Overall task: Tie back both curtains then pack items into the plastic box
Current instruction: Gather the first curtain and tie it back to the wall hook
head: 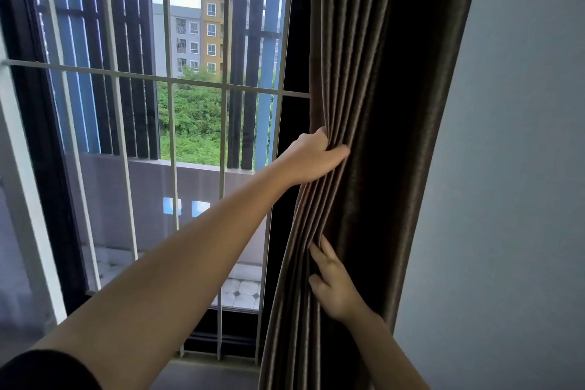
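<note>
Two bare hands gather a dark brown curtain (373, 104) at the right of a barred window (171, 142).

The left hand (311, 157), centre frame, clutches a bunch of pleats in a closed grip. Lower down, the right hand (334, 285) presses loosely spread fingers into the folds. A pale wall (512, 199) fills the right edge.

No legible text or labels anywhere.

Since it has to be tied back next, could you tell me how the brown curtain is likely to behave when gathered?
The brown curtain probably bunches easily: it already folds into soft pleats under the left hand. It looks thick and opaque, so likely somewhat heavy. Its slight sheen suggests folds may slip from the right hand.
</note>
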A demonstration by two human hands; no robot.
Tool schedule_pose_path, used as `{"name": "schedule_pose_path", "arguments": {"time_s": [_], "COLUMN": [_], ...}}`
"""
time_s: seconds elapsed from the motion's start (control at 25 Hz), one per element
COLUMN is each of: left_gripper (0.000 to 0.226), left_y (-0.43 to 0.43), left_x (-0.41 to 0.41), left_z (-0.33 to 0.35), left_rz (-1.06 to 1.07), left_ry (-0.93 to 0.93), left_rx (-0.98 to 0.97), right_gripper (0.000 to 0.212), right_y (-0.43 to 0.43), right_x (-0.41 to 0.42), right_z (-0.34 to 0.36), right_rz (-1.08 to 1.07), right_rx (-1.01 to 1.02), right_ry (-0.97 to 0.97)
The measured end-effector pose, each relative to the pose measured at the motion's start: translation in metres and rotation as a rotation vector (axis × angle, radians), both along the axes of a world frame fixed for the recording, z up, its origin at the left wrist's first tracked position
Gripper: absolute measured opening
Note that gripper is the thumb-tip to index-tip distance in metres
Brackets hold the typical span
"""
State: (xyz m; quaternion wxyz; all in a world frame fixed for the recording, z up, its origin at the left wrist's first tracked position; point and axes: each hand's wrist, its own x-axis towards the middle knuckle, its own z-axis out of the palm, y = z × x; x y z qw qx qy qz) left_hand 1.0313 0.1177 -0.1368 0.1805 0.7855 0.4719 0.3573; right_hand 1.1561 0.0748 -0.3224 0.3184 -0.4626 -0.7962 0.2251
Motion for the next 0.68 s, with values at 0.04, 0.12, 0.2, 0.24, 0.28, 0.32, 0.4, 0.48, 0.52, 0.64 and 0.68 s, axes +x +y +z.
{"name": "schedule_pose_path", "arguments": {"time_s": [0.04, 0.12, 0.2, 0.24, 0.28, 0.32, 0.4, 0.48, 0.52, 0.64, 0.68], "left_gripper": [0.076, 0.065, 0.042, 0.038, 0.036, 0.034, 0.032, 0.028, 0.026, 0.029, 0.032], "left_y": [-0.002, 0.003, 0.005, 0.003, 0.001, 0.000, -0.004, -0.007, -0.007, -0.007, -0.005], "left_x": [0.003, 0.006, 0.005, 0.004, 0.002, 0.001, -0.002, -0.002, -0.001, 0.001, 0.001], "left_z": [-0.001, -0.001, 0.001, 0.002, 0.002, 0.002, 0.000, 0.000, 0.000, 0.001, 0.001], "left_rz": [0.035, 0.077, 0.097, 0.095, 0.087, 0.075, 0.056, 0.043, 0.038, 0.025, 0.031], "left_ry": [0.046, 0.119, 0.137, 0.143, 0.142, 0.134, 0.120, 0.112, 0.108, 0.078, 0.070], "left_rx": [0.034, 0.095, 0.096, 0.094, 0.084, 0.089, 0.093, 0.090, 0.080, 0.054, 0.044], "right_gripper": [0.064, 0.064, 0.049, 0.039, 0.036, 0.044, 0.075, 0.075, 0.068, 0.070, 0.068], "right_y": [-0.002, -0.005, -0.012, -0.014, -0.013, -0.010, -0.001, 0.017, 0.021, 0.017, 0.015], "right_x": [-0.003, -0.001, 0.006, 0.013, 0.021, 0.030, 0.049, 0.056, 0.053, 0.027, 0.019], "right_z": [0.001, 0.007, 0.026, 0.038, 0.052, 0.070, 0.109, 0.128, 0.129, 0.098, 0.082], "right_rz": [0.013, -0.010, -0.187, -0.346, -0.537, -0.709, -0.774, -0.635, -0.563, -0.319, -0.251], "right_rx": [-0.004, 0.044, 0.370, 0.611, 0.779, 0.838, 0.615, 0.367, 0.333, 0.260, 0.213], "right_ry": [-0.027, -0.204, -0.276, -0.182, 0.012, 0.250, 0.575, 0.596, 0.478, 0.224, 0.177]}}
